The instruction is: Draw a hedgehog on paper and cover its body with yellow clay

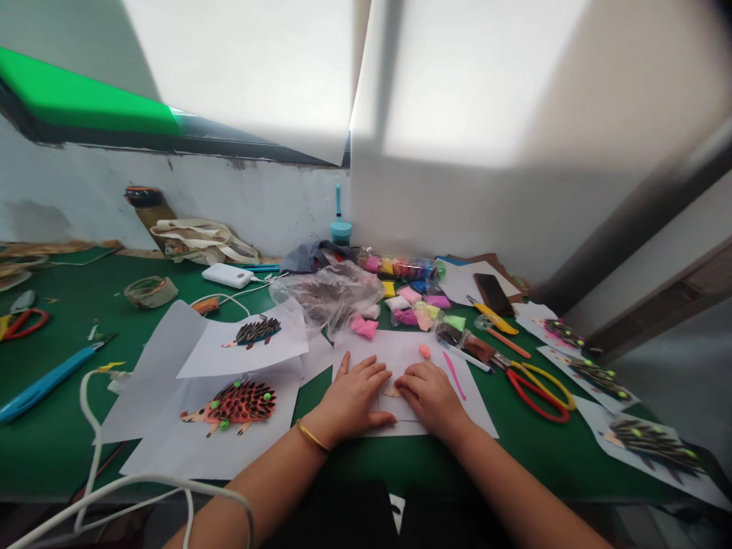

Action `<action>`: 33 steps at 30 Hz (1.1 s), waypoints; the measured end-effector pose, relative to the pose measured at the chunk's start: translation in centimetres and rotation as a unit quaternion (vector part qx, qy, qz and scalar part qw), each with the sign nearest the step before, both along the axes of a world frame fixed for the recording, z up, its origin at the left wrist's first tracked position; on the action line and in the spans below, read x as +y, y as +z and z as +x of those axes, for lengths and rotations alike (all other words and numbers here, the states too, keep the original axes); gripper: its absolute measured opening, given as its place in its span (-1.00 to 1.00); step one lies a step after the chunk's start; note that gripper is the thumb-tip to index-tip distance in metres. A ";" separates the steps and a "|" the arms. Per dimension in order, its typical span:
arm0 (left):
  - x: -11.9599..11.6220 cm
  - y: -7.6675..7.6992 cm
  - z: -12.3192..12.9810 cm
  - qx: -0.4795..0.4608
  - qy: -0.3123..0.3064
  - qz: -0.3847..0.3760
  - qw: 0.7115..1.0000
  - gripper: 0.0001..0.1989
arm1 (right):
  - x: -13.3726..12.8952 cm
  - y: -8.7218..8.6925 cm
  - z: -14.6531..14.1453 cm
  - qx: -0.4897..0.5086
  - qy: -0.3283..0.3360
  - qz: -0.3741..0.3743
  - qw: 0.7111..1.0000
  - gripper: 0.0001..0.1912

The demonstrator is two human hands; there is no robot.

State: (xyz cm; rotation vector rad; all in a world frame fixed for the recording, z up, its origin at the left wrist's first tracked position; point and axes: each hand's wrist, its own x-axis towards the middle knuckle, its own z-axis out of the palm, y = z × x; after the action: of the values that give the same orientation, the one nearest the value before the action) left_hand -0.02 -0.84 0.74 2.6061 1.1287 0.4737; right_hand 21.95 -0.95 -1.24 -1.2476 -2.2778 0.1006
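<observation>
My left hand (pixel 357 393) lies flat with fingers spread on a sheet of white paper (pixel 477 412), thumb pointing right. Opposite it, my right hand (pixel 430 396) has its fingers bent and together, their tips on a small flat piece of peach clay (pixel 391 393) that sits on the paper between the hands. Part of that piece is hidden by the right fingertips. Just beyond the right hand is a round lump of orange-pink clay (pixel 424 351). A pink plastic modelling tool (pixel 454 375) rests on the paper to the right.
Finished hedgehog pictures (pixel 243 408) lie at left, others (pixel 657 442) at right. Bagged coloured clay (pixel 438 301) and a clear plastic bag (pixel 329 297) are behind the paper. Scissors (pixel 540 389), a marker (pixel 466 357), a yellow cutter (pixel 495 316) and a phone (pixel 492 293) lie right. A white cable (pixel 88 427) trails left.
</observation>
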 end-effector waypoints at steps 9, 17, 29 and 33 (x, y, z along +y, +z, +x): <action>0.0 -0.1 -0.1 0.008 0.004 0.012 1.000 -0.22 | -0.2 0.3 0.1 0.005 0.011 0.008 1.000 -0.85; 0.0 -0.1 0.0 0.008 0.006 0.007 1.000 -0.22 | -0.6 0.7 0.4 0.003 0.017 0.005 1.000 -0.73; -0.1 0.1 0.0 0.007 0.008 0.005 1.000 -0.20 | -1.2 1.1 1.0 0.017 0.021 0.008 1.000 -0.65; -0.1 0.2 0.0 0.007 0.009 0.003 1.000 -0.22 | -1.3 1.2 0.8 0.007 0.025 0.001 1.000 -0.67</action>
State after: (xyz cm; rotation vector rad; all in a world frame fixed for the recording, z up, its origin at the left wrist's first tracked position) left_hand -0.03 -0.91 0.91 2.6113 1.1572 0.4632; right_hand 22.72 -2.23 -0.05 -1.1860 -2.2966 0.1250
